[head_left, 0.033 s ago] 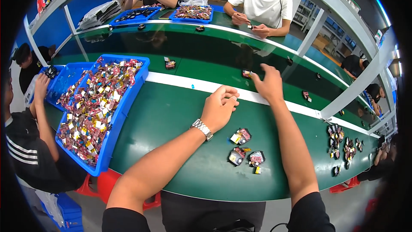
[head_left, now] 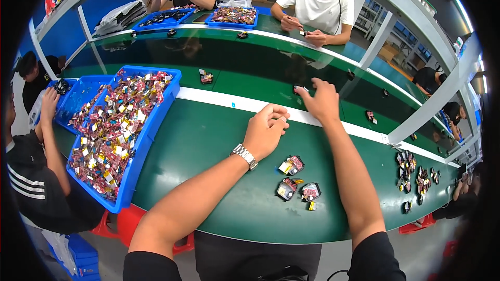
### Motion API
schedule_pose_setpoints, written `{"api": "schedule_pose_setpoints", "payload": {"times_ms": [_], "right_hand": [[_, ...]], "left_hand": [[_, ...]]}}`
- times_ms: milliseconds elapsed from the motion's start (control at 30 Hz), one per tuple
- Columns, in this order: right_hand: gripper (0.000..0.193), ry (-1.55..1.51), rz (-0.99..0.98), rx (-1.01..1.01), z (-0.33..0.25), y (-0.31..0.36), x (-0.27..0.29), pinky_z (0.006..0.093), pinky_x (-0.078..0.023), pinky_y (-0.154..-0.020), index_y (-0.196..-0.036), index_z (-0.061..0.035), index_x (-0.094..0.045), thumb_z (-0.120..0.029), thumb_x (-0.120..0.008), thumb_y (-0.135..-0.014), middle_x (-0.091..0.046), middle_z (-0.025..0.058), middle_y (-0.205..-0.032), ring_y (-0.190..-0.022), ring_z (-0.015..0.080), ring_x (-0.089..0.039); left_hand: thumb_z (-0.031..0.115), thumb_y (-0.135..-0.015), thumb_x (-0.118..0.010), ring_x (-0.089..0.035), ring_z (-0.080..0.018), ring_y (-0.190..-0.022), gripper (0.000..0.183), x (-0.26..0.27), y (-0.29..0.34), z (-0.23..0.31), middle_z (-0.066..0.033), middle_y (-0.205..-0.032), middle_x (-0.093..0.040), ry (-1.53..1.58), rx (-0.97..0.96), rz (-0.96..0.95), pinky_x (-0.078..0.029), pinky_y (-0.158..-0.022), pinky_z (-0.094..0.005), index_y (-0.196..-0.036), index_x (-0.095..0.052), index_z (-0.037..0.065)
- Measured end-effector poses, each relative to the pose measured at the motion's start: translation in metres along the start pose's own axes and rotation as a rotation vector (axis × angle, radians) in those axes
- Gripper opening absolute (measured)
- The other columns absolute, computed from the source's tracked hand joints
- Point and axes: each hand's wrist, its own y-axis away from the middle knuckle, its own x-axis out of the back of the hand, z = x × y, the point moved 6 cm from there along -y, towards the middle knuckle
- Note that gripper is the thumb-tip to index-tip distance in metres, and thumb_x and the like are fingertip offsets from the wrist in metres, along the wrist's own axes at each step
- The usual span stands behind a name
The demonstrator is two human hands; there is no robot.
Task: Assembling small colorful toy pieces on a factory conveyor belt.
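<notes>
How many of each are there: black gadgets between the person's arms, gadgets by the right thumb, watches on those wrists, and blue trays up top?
Black-cased circuit-board modules between the forearms: 3
Module by the right hand: 1
Metal-band wristwatch: 1
Blue trays at the top: 2
Total: 7

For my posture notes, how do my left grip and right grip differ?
The left grip is curled; the right grip has its thumb spread. The left grip is by the white strip; the right grip extends beyond it. A metal watch sits behind the left grip; the right grip has none. Both are ungloved.
</notes>
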Motion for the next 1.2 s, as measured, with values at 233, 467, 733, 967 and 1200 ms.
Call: {"api": "schedule_pose_setpoints", "payload": {"times_ms": [233,467,733,967,1200], "right_hand": [[0.041,0.084,-0.040,-0.062,-0.002,-0.009,-0.015,0.0476,-0.051,-0.082,-0.101,0.0010,-0.066,-0.031,-0.075,-0.077,-0.069,0.0168,-0.098,-0.094,0.0347,-0.063],[0.041,-0.618,-0.218,0.240,-0.059,0.069,0.056,0.0310,-0.052,-0.074,-0.111,-0.0033,-0.064,-0.015,-0.079,-0.074,-0.067,0.0110,-0.096,-0.086,0.0203,-0.065],[0.034,-0.440,0.043,0.553,-0.071,0.121,0.088,0.0366,-0.054,-0.079,-0.103,-0.0082,-0.065,-0.007,-0.079,-0.072,-0.065,0.0058,-0.107,-0.094,0.0265,-0.062],[0.027,-0.470,0.069,0.474,-0.054,0.117,0.080,0.0377,-0.054,-0.078,-0.099,-0.0059,-0.065,-0.003,-0.074,-0.074,-0.062,0.0070,-0.106,-0.095,0.0273,-0.062],[0.028,-0.463,0.120,0.480,-0.056,0.116,0.087,0.0363,-0.054,-0.073,-0.098,-0.0056,-0.064,-0.005,-0.076,-0.073,-0.062,0.0073,-0.101,-0.089,0.0263,-0.063]], "left_hand": [[0.008,-0.098,-0.053,-0.068,-0.0169,-0.088,0.019,-0.010,-0.006,0.001,-0.0153,-0.110,-0.065,0.095,0.028,-0.026,-0.057,-0.074,-0.0272,-0.114,-0.053,-0.003],[0.029,-0.104,-0.045,-0.063,-0.0137,-0.081,0.030,0.007,-0.009,-0.008,-0.0098,-0.102,-0.066,0.280,0.199,-0.091,-0.053,-0.068,-0.0266,-0.119,-0.053,0.004],[0.021,-0.100,-0.054,-0.061,-0.0111,-0.082,0.022,-0.011,0.003,0.003,-0.0053,-0.098,-0.067,0.177,0.242,-0.356,-0.051,-0.071,-0.0255,-0.114,-0.062,0.005],[0.011,-0.097,-0.055,-0.062,-0.0125,-0.089,0.029,-0.004,0.007,0.009,-0.0069,-0.102,-0.067,0.230,0.250,-0.266,-0.051,-0.079,-0.0293,-0.125,-0.058,0.005],[-0.002,-0.094,-0.054,-0.064,-0.0206,-0.109,0.029,-0.014,0.011,0.013,-0.0120,-0.121,-0.062,0.250,0.286,-0.323,-0.055,-0.097,-0.0379,-0.123,-0.054,0.001]]}}
